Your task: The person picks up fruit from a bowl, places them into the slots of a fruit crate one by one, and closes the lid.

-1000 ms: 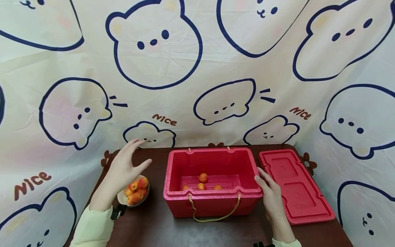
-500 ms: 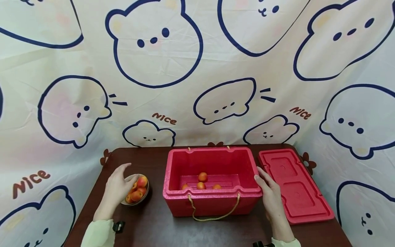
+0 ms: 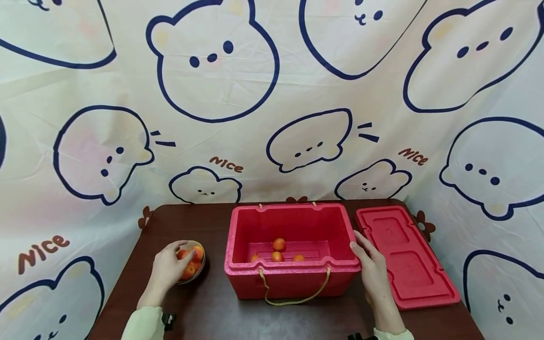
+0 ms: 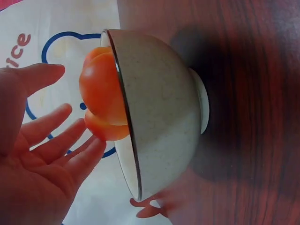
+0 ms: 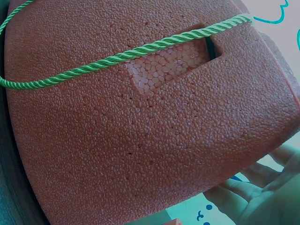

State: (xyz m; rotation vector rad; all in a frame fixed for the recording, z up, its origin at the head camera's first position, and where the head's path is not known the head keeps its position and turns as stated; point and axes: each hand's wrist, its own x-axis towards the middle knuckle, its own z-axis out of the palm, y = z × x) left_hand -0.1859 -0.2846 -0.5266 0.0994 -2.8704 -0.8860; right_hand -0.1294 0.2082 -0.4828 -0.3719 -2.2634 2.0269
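My left hand (image 3: 167, 267) is over the near left side of a small bowl (image 3: 203, 267) of orange-red fruits (image 3: 197, 252) that look like apricots. In the left wrist view, the thumb and fingers of that hand (image 4: 51, 140) are spread apart beside the fruit (image 4: 101, 86) rising above the rim of the speckled bowl (image 4: 157, 112), with nothing gripped. My right hand (image 3: 376, 269) rests against the right side of a red foam box (image 3: 293, 283), fingers fairly straight at its rim. Several orange fruits (image 3: 279, 244) lie inside the box.
A red foam lid (image 3: 410, 264) lies flat on the dark wooden table (image 3: 204, 316), right of the box. A twisted rope handle (image 3: 293, 302) hangs across the box's front. Printed cloth (image 3: 255, 141) surrounds the table's back and sides.
My left hand has come down from above the bowl, drawn back, then moved in to the right over the fruits. My right hand has stayed at the box's side.
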